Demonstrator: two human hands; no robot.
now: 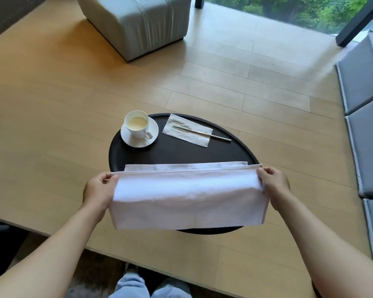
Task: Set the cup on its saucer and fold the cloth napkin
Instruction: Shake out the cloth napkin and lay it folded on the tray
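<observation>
A white cup (pixel 136 125) with pale liquid stands upright on its white saucer (pixel 153 134) at the back left of a round black table (pixel 172 149). A white cloth napkin (pixel 187 198) is stretched across the near half of the table, its upper layer lifted and doubled over a lower layer that shows as a strip behind. My left hand (pixel 99 188) pinches the napkin's left top corner. At the other end, my right hand (pixel 272 182) pinches the right top corner.
A paper napkin (pixel 194 135) with a metal knife (pixel 215 136) on it lies at the table's back right. A grey upholstered stool (pixel 138 24) stands on the wooden floor beyond. Grey cushions (pixel 366 117) line the right side. My knees (pixel 136 287) show below.
</observation>
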